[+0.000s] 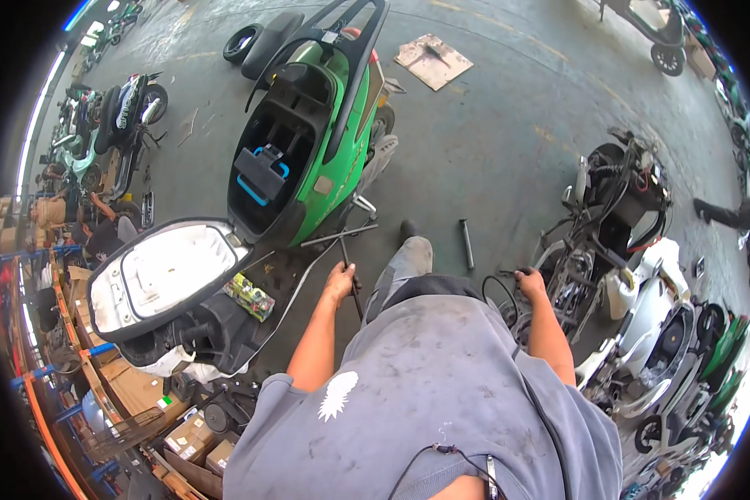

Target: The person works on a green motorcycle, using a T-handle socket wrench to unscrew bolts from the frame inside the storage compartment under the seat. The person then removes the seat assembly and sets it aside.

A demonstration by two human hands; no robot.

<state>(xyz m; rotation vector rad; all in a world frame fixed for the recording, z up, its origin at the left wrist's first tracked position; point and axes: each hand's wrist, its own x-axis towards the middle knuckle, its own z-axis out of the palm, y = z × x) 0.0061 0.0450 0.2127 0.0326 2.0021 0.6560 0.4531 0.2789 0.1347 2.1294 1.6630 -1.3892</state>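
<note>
My left hand (339, 282) is closed around the dark shaft of a T-handle wrench (346, 252), whose crossbar points away from me. Just beyond it stands a green scooter (332, 179) with its seat opened to the left, showing the white underside (165, 273). A black object with blue edges (262, 175) sits in its storage well. My right hand (532, 286), out to the right, is closed with a small dark piece at its fingertips that I cannot make out. A black cable (498, 280) loops beside that hand.
A metal bar (467, 244) lies on the floor ahead. At the right stands a stripped scooter (612, 196) near white body panels (642, 342). Shelving with cardboard boxes (190, 435) is at lower left. A stained board (433, 61) and tyres (243, 43) lie farther off.
</note>
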